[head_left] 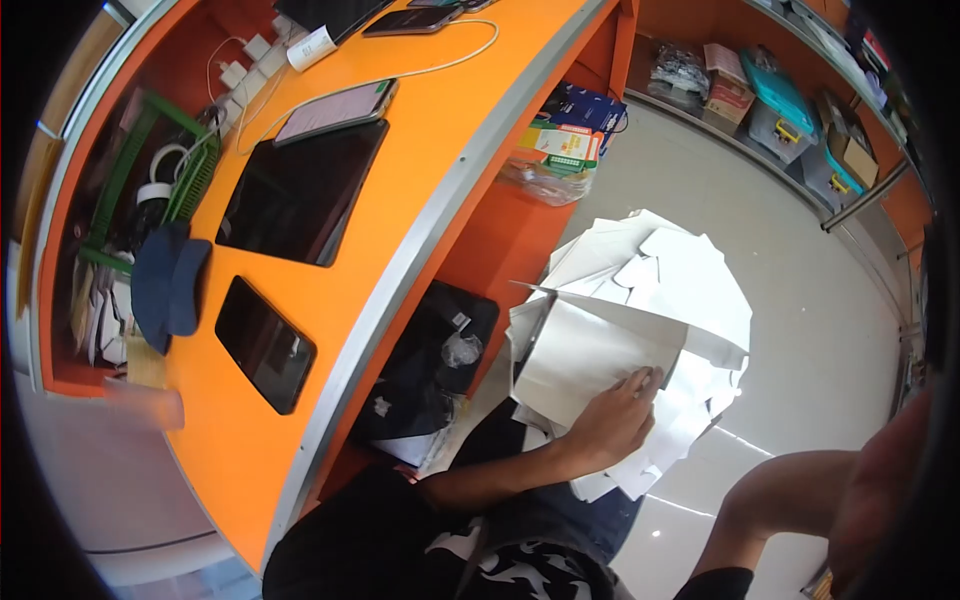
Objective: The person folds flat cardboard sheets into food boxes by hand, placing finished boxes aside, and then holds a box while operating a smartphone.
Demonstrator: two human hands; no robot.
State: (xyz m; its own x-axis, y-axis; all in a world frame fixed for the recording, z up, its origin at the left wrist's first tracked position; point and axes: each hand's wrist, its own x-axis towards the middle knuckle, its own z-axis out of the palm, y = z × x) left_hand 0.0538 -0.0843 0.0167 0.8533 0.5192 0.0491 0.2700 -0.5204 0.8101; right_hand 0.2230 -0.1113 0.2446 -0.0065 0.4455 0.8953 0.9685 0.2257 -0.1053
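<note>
White and paper-like, a rectangular sheet with upturned edges (590, 350) is lodged in a fanned heap of loose white pieces (705, 275); its near right corner is touched by the left hand (615, 415), fingers bent, though any pinch cannot be made out. The blurred right hand (885, 490) is raised, its grip unreadable. If the heap were tugged, overhanging pieces could be spilled onto the glossy grey floor (790, 350).
</note>
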